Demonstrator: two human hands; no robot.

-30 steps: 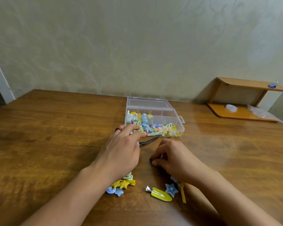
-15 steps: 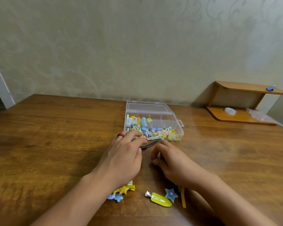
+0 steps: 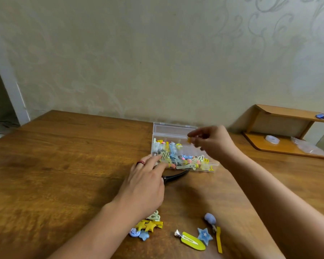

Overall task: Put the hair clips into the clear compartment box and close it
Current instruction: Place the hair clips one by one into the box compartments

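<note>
1. Near the table's far edge, by the wall, your clear compartment box sits open, lid flat behind it, front compartments full of mixed clips.
2. Your right hand hovers over the box's right side, pinching a small yellow clip.
3. Your left hand has straight fingers touching the box's front-left wall, gripping nothing.
4. Black clip lies just in front of the box.
5. Loose clips near you: yellow stars, green snap clip, blue star.
6. Wooden shelf far right.
</note>
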